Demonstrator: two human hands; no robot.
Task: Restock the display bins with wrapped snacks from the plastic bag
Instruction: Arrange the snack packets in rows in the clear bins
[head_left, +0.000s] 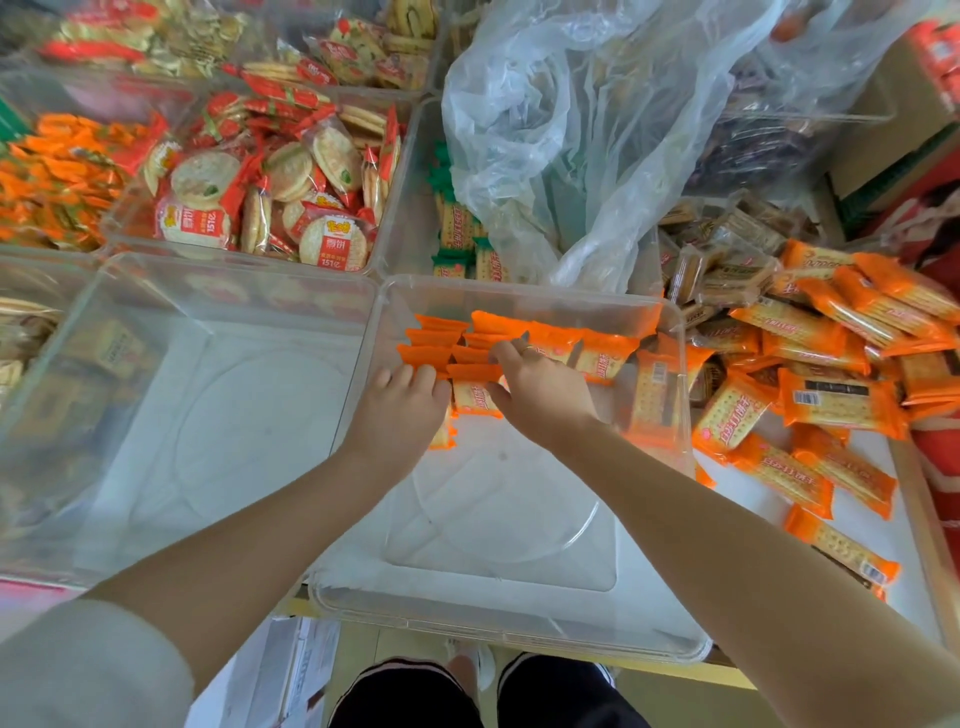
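While both hands press orange packets (475, 366) in bin (519, 299) | left hand (402, 402) fingers curled | right hand (540, 389) pinching packets

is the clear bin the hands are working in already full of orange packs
No, the orange packs line only the far end of the clear bin; most of its floor is bare.

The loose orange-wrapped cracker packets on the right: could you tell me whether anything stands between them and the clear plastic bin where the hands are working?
Only the clear plastic bin's own right wall separates it from the orange-wrapped cracker packets; its top is open, so nothing visible blocks lifting them over.
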